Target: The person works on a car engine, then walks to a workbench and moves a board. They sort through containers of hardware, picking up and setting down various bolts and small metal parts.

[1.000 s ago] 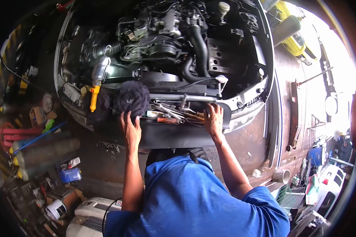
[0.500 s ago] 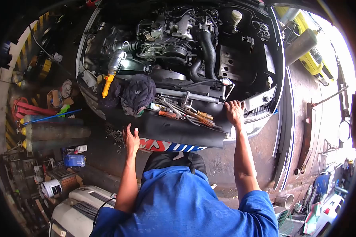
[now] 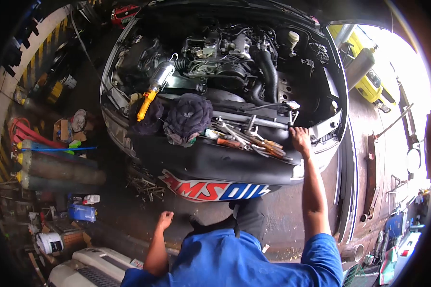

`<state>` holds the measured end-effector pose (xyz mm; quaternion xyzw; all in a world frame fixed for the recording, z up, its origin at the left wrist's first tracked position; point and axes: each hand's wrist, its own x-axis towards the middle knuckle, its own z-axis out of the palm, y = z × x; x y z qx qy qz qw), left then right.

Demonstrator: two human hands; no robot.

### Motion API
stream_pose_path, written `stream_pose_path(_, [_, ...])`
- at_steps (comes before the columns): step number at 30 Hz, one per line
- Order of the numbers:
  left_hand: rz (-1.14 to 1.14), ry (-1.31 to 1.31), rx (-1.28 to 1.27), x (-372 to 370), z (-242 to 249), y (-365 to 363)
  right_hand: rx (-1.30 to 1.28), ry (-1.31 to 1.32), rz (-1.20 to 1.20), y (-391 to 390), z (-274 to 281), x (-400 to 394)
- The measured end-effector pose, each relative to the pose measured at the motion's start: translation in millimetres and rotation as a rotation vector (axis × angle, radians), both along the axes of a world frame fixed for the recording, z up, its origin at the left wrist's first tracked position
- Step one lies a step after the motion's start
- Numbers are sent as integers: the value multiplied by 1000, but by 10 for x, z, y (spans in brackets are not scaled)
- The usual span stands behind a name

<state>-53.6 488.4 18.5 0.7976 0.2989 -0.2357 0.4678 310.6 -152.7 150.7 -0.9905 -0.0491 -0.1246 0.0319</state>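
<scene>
My right hand [image 3: 300,139] rests palm down on the front edge of the car's engine bay, fingers spread over the edge and holding nothing. Just left of it, screwdrivers [image 3: 273,149] and wrenches [image 3: 232,130] lie in a pile on the black fender cover [image 3: 210,160]. My left hand [image 3: 165,220] hangs in the air below the bumper, fingers loosely curled, with nothing visible in it. A dark bundled cloth [image 3: 187,117] sits left of the tools. Beside the cloth, a lit work lamp with a yellow handle [image 3: 147,103] leans over the front of the bay.
The engine [image 3: 232,71] lies exposed under the raised hood. Gas cylinders [image 3: 57,165] and a blue box [image 3: 83,213] are on the left floor. A pale bumper [image 3: 84,268] lies behind me at lower left. Long metal strips [image 3: 348,191] run along the right.
My left hand has come off the fender cover's front edge and drawn back toward my body, its fingers curling. My right hand stays on the edge. The camera view has shifted.
</scene>
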Motion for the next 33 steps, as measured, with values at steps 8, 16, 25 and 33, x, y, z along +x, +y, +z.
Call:
stream_pose_path(8, [261,7,87,-1380,-1878,986,683,-783,-171,1693,502,-1056])
stream_pose_path(16, [24,84,453,-4130,-2128,1268,232,770,1282,6081,-913,-3929])
stream_pose_path(25, [1306,10,-578,-4717,-1780,1080,242,489,1390,6691,-2153,-3618])
stream_pose_path(33, [1027,154,-374,-4323,-1481,1469,194,1161,-240,4823,-3916,-2417])
